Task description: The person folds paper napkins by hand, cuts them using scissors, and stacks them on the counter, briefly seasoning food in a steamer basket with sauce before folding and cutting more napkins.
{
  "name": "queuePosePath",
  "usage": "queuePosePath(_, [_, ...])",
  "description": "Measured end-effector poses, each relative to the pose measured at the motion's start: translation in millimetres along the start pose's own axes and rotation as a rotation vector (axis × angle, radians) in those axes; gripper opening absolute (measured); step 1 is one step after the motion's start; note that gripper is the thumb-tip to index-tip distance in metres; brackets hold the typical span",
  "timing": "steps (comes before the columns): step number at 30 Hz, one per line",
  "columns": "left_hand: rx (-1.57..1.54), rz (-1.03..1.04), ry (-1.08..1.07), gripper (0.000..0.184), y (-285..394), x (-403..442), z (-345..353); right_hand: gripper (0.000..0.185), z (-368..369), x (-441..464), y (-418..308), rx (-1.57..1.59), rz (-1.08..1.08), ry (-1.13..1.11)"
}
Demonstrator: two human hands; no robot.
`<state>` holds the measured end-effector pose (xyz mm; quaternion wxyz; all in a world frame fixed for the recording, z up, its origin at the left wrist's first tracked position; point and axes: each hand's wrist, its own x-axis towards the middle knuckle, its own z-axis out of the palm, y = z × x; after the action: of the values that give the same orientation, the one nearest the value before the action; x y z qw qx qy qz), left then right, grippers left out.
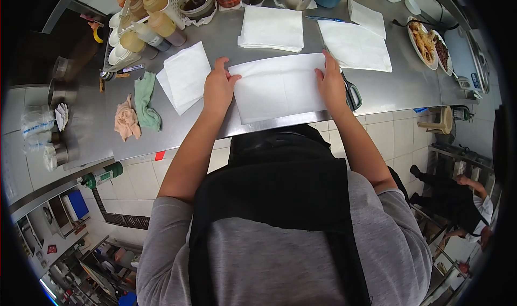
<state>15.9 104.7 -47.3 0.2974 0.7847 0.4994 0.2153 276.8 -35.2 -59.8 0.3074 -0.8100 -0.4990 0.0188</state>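
1. Black apron (280,193) and grey T-shirt (258,257) lie nearest the camera, with both forearms reaching forward to the steel worktop (409,90).
2. One white sheet (283,93) is between the hands, at the front edge of the worktop, with a faint crease down its middle.
3. Left hand (216,88): the thumb laps the sheet's left edge, spread away from the index finger. Whether the hidden fingers pinch from beneath, I cannot tell.
4. Right hand (332,85): the thumb lies at the right edge and the index finger points forward near the far corner; again, I cannot tell whether they pinch. Dark-handled scissors (353,95) lie just beside this hand.
5. Further off are a stack of white sheets (272,29), more sheets to the left (188,75) and right (358,46), and a blue pen (325,19).
6. My judgement: the step in hand is straightening or positioning this single sheet. Next, the move calls for even control of both edges, so that it stays flat and square.
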Motion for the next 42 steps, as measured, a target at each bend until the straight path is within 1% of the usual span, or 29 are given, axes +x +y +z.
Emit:
queuePosePath(1, [0.036,0.061,0.04,0.043,0.7,-1.4,-2.3,0.056,-3.6,-1.0,-4.8,0.001,-0.001,-0.001])
queuePosePath(2, [0.036,0.06,0.041,0.043,0.3,-1.3,-7.0,0.056,-8.9,-3.2,-10.5,-0.148,-0.07,0.037])
queuePosePath(3, [0.049,0.102,0.087,0.038,-0.8,-1.2,-15.3,0.057,-11.5,-3.6,-18.9,-0.297,-0.14,0.075])
queuePosePath(4, [0.063,0.144,0.131,0.034,-4.8,-2.3,-22.6,0.057,-6.9,-3.4,-24.2,-0.296,-0.141,0.072])
queuePosePath(5, [0.065,0.141,0.13,0.034,-12.1,-3.8,-29.3,0.056,-0.6,-2.6,-30.4,-0.26,-0.274,0.055])
queuePosePath(6, [0.077,0.211,0.081,0.032,-21.6,-4.6,-37.7,0.056,7.0,-1.4,-37.1,-0.223,-0.406,0.04])
queuePosePath(8, [0.124,0.315,-0.056,0.029,-39.2,-6.2,-57.8,0.047,28.4,-5.4,-54.2,-0.124,-0.567,-0.2])
queuePosePath(9, [0.126,0.316,-0.059,0.029,-43.6,-8.4,-63.3,0.043,35.7,-7.5,-69.7,-0.183,-0.601,-0.315])
queuePosePath(11, [0.164,0.418,-0.101,0.03,-49.1,-11.4,-71.5,0.052,43.7,-16.6,-86.1,-0.151,-0.644,-0.374])
queuePosePath(12, [0.167,0.366,-0.142,0.03,-51.4,-11.5,-73.9,0.052,48.3,-18.1,-85.3,-0.148,-0.645,-0.374])
queuePosePath(14, [0.156,0.348,-0.145,0.028,-55.9,-12.2,-74.4,0.065,58.6,-21.9,-82.2,-0.216,-0.644,-0.428])
queuePosePath(16, [0.141,0.325,-0.145,0.025,-60.8,-11.8,-76.9,0.067,58.7,-21.5,-82.9,-0.238,-0.648,-0.439])
queuePosePath(17, [0.107,0.297,-0.178,0.021,-63.5,-10.6,-78.5,0.068,58.5,-21.3,-82.7,-0.264,-0.648,-0.447])
queuePosePath(21, [-0.019,0.227,-0.23,0.012,-71.1,-8.1,-79.5,0.068,60.3,-21.6,-81.6,-0.27,-0.662,-0.441])
queuePosePath(27, [-0.074,0.166,-0.264,0.013,-74.9,-5.2,-78.9,0.068,58.7,-21.2,-83.1,-0.29,-0.658,-0.446])
queuePosePath(31, [-0.071,0.166,-0.264,0.012,-72.4,-5.1,-80.9,0.069,61.3,-21.7,-81.1,-0.297,-0.662,-0.442])
queuePosePath(34, [-0.018,0.202,-0.253,0.012,-68.9,-5.7,-80.9,0.07,60.8,-22.2,-81.3,-0.295,-0.666,-0.432])
queuePosePath(36, [0.087,0.392,0.011,0.013,-61.8,-12.3,-76.4,0.072,58.2,-22.7,-85.0,-0.293,-0.66,-0.426])
queuePosePath(37, [0.085,0.402,0.01,0.013,-50.4,-17.1,-77.8,0.072,54.6,-22.8,-93.2,-0.197,-0.602,-0.396])
queuePosePath(38, [0.151,0.524,0.037,0.012,-38.6,-24.6,-79.8,0.073,50.7,-22.6,-101.7,-0.103,-0.543,-0.365])
queuePosePath(39, [0.217,0.64,0.066,0.012,-26.6,-33.1,-81.7,0.073,44.8,-22.1,-114.0,-0.107,-0.539,-0.362])
queuePosePath(40, [0.208,0.727,0.038,0.019,-18.6,-40.9,-81.6,0.068,35.5,-21.4,-130.3,0.048,-0.567,-0.285])
queuePosePath(41, [0.205,0.725,0.038,0.019,-9.8,-48.8,-83.0,0.064,21.8,-20.2,-144.5,0.203,-0.593,-0.207])
queuePosePath(42, [0.157,0.749,0.028,0.024,-0.9,-56.2,-85.4,0.042,1.3,-16.7,-157.8,0.115,-0.687,-0.226])
